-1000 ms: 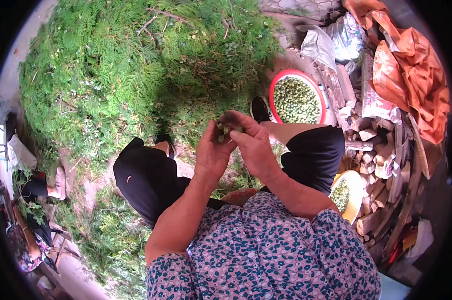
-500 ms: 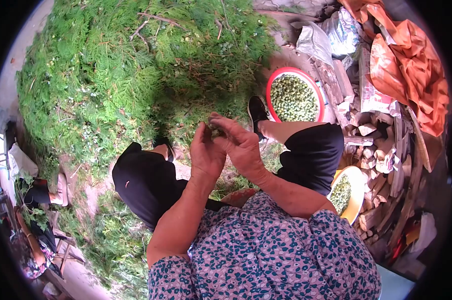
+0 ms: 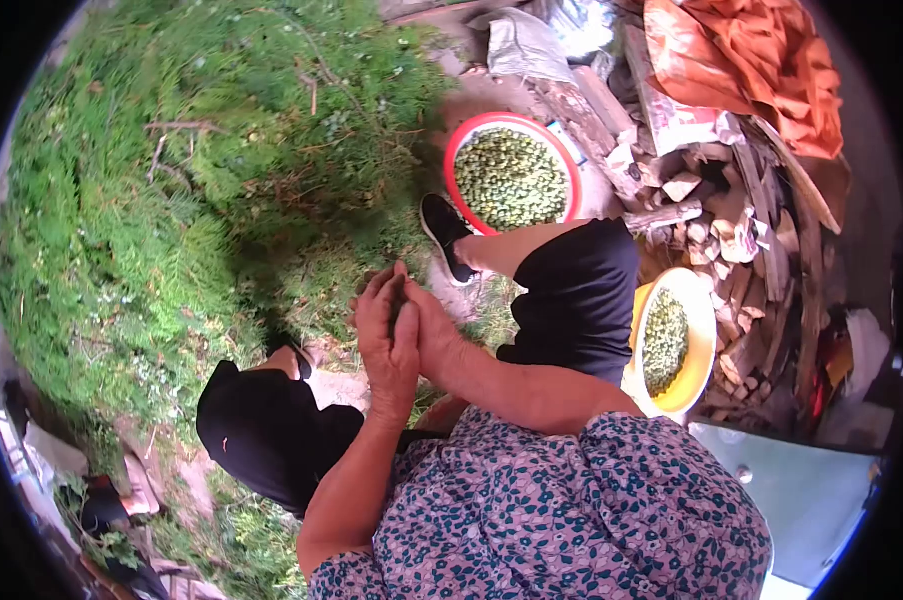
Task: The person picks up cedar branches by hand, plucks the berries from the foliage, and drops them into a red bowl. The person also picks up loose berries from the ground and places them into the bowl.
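My left hand [image 3: 384, 335] and my right hand [image 3: 430, 325] are pressed together in front of my lap, palms facing, fingers closed against each other. A dark gap shows between them, and what they hold, if anything, is hidden. Beyond the hands spreads a large heap of green conifer branches [image 3: 172, 230] with small pale cones among the sprays. Off to the right, a red-rimmed basin [image 3: 454, 195] holds many small green cones [image 3: 512, 178]. Beside my right leg, a yellow basin [image 3: 705, 350] holds more small green pieces.
Split firewood [image 3: 712, 240] is stacked at the right, with an orange tarp [image 3: 752, 65] and a grey sack [image 3: 532, 45] above it. A pale blue-grey panel [image 3: 792, 490] stands at lower right. Another person's leg [image 3: 137, 490] shows at the left edge.
My fingers were raised and meeting at the tips; now the hands lie pressed palm to palm. The view has turned to the right, bringing the basins further left in the frame.
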`<control>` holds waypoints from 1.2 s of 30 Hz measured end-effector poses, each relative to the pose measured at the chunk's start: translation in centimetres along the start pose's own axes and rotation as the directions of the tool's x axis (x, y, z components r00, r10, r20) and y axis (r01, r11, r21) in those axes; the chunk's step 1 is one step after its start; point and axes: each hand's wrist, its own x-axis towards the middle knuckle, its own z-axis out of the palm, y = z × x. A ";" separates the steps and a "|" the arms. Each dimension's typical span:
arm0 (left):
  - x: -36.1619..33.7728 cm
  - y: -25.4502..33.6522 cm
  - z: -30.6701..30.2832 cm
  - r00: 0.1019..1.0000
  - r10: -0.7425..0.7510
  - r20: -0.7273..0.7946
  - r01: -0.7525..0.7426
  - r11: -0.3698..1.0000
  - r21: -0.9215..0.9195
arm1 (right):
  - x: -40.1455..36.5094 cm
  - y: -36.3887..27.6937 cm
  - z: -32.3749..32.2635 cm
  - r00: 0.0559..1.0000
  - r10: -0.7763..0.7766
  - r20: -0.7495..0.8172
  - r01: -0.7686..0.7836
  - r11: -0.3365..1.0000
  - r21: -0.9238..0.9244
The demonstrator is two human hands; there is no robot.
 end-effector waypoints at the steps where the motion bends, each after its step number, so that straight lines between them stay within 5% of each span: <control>1: 0.0 -0.1 0.6 0.999 -0.011 0.039 0.013 0.999 -0.036 | -0.2 -0.5 0.2 1.000 -0.012 -0.003 0.012 1.000 0.006; 3: 0.4 0.0 1.7 0.995 -0.019 0.095 0.026 0.997 -0.072 | -0.6 -1.6 0.3 0.983 -0.185 0.018 0.185 0.967 -0.172; 5: 0.9 1.1 1.9 0.977 0.143 0.157 -0.168 0.973 0.159 | -1.0 -2.2 0.3 0.940 -0.334 0.068 0.336 0.877 -0.343; 7: 1.6 2.8 1.7 0.980 0.134 0.147 -0.147 0.985 0.085 | -0.9 -3.1 -0.3 0.896 -0.423 0.135 0.429 0.747 -0.508; 9: 3.1 4.7 0.7 0.974 -0.214 0.072 0.226 0.920 -0.321 | 0.4 -4.7 -2.5 0.884 -0.426 0.191 0.435 0.603 -0.669; 10: 4.2 4.7 -0.6 0.979 -0.203 0.007 0.199 0.950 -0.239 | 2.3 -6.5 -4.1 0.920 -0.392 -0.023 0.360 0.866 -0.348; 11: 5.5 4.3 -2.5 0.980 -0.188 -0.059 0.178 0.973 -0.150 | 4.6 -8.6 -5.8 0.942 -0.261 -0.209 0.277 0.959 0.054; 12: 6.7 4.0 -4.1 0.968 -0.205 -0.144 0.173 0.963 -0.208 | 6.0 -10.5 -8.1 0.875 -0.450 -0.180 0.450 0.892 -0.045; 13: 7.8 3.8 -5.7 0.947 -0.222 -0.231 0.159 0.951 -0.265 | 5.8 -13.2 -7.3 0.890 -0.328 -0.317 0.432 0.828 0.357; 14: 8.9 4.1 -7.2 0.928 -0.252 -0.273 0.173 0.944 -0.282 | 6.3 -15.5 -8.1 0.872 -0.358 -0.334 0.468 0.810 0.354; 18: 12.3 3.7 -12.7 0.895 -0.292 -0.336 0.177 0.926 -0.333 | 9.1 -23.8 -13.4 0.648 -0.681 -0.341 0.667 0.724 -0.178; 20: 13.8 3.0 -15.0 0.874 -0.360 -0.326 0.191 0.872 -0.450 | 11.5 -26.7 -18.2 0.430 -0.899 -0.082 0.532 0.326 -0.781; 21: 14.2 2.5 -16.0 0.862 -0.395 -0.318 0.186 0.830 -0.527 | 12.6 -27.4 -19.5 0.403 -0.913 -0.063 0.483 0.271 -0.833; 22: 14.4 1.6 -17.1 0.848 -0.408 -0.338 0.194 0.833 -0.518 | 13.8 -27.3 -20.7 0.429 -0.887 -0.171 0.541 0.404 -0.738; 24: 14.4 -0.1 -19.2 0.787 -0.493 -0.371 0.122 0.714 -0.690 | 10.7 -21.0 -8.7 0.587 -0.513 -0.626 0.503 0.837 -0.214; 25: 14.0 -0.6 -19.9 0.774 -0.502 -0.386 0.122 0.717 -0.686 | 12.0 -20.0 -11.1 0.735 -0.507 -0.450 0.305 0.840 -0.448; 26: 13.5 -1.1 -20.3 0.713 -0.569 -0.410 0.121 0.676 -0.727 | 13.2 -18.9 -13.3 0.844 -0.474 -0.250 0.186 0.697 -0.693; 27: 13.0 -1.5 -20.7 0.645 -0.634 -0.427 0.113 0.631 -0.767 | 14.2 -15.5 -12.6 0.857 -0.464 -0.225 0.159 0.653 -0.741; 30: 11.9 -2.1 -22.2 0.650 -0.672 -0.356 0.098 0.539 -0.837 | 16.8 -5.0 -11.5 0.931 -0.353 -0.098 0.115 0.536 -0.837; 32: 11.3 -1.9 -22.6 0.677 -0.650 -0.344 0.088 0.536 -0.839 | 17.6 0.3 -11.2 0.993 -0.096 -0.069 -0.042 0.257 -0.966; 34: 10.6 -2.0 -23.8 0.678 -0.651 -0.342 0.071 0.520 -0.851 | 18.8 5.1 -11.3 0.957 0.141 0.252 0.286 -0.337 -0.897; 36: 10.0 -1.8 -24.8 0.682 -0.647 -0.342 0.031 0.492 -0.870 | 19.5 10.2 -11.5 0.907 0.285 0.308 0.417 -0.515 -0.749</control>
